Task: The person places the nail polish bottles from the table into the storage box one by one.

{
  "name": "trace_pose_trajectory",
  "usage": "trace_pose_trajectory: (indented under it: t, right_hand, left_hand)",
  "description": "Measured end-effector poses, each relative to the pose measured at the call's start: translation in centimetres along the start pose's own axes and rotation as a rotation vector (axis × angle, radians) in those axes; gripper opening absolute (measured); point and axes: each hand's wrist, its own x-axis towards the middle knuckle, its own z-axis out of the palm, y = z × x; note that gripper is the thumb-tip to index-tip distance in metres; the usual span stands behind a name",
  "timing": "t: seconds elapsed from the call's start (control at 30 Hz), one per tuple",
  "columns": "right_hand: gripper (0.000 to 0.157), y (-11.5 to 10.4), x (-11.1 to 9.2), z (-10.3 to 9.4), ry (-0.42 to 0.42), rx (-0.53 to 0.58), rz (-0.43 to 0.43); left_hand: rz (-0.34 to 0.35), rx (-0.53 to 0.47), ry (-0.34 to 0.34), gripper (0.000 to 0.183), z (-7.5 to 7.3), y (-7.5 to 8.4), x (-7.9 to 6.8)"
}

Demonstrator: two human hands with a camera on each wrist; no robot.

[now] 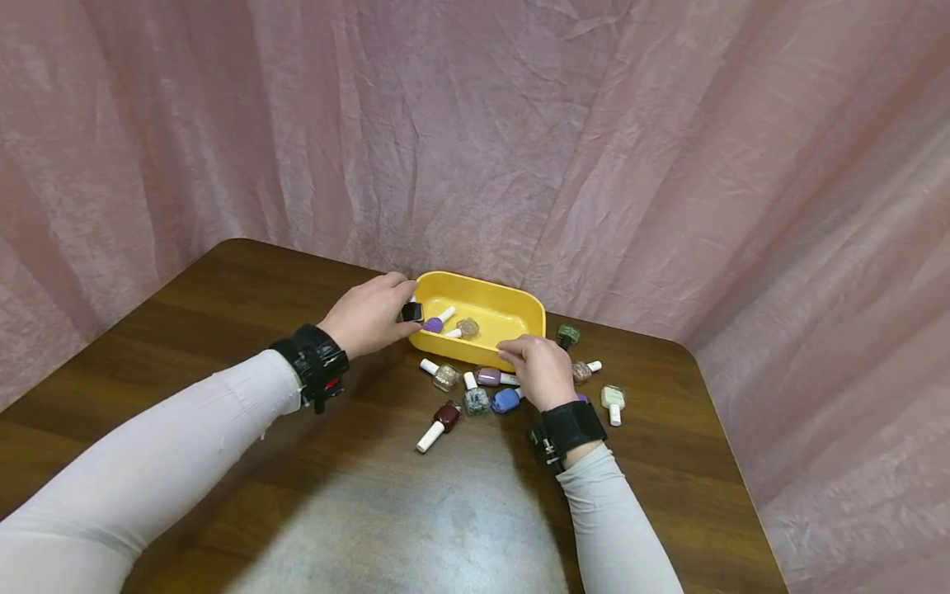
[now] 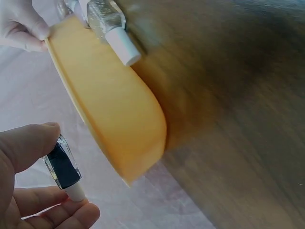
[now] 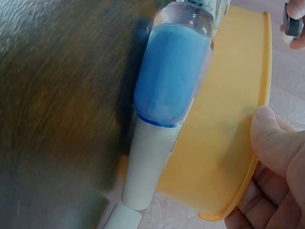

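Between thumb and fingers, my left hand (image 1: 374, 315) pinches a small black nail polish bottle (image 2: 64, 167) with a white cap, held at the left end of the yellow bin (image 1: 493, 295). My right hand (image 1: 545, 371) grips the bin's near rim toward its right end, thumb on the outer side. Inside the bin lie a purple nail polish (image 1: 434, 325) and a clear glittery one (image 1: 467, 328). A blue nail polish (image 3: 171, 71) lies on the table under my right hand, near the bin's front wall.
Before the bin lie a gold-glitter bottle (image 1: 446, 378), a mauve one (image 1: 488, 377), a grey-green flecked one (image 1: 477, 402) and a dark red one (image 1: 448, 415). To the right are green (image 1: 568, 333), pinkish glitter (image 1: 580, 374) and pale (image 1: 613, 397) bottles. Pink curtain (image 1: 475, 140) hangs behind.
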Motion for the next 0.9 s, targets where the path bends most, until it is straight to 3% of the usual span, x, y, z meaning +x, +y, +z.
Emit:
trace_pose_trajectory:
  t: [0.33, 0.6, 0.9]
  right_hand:
    - [0.015, 0.0, 0.0, 0.1, -0.002, -0.001, 0.016]
    - [0.014, 0.1, 0.0, 0.0, 0.008, 0.0, 0.007]
    - [0.015, 0.0, 0.0, -0.1, 0.004, -0.004, -0.005]
  left_hand:
    - [0.011, 0.004, -0.02, 0.075, 0.0, 1.6, 1.7]
    - [0.021, 0.007, -0.01, 0.064, 0.7, 2.2, 3.2]
    - [-0.017, 0.012, -0.078, 0.066, 1.6, 2.1, 4.5]
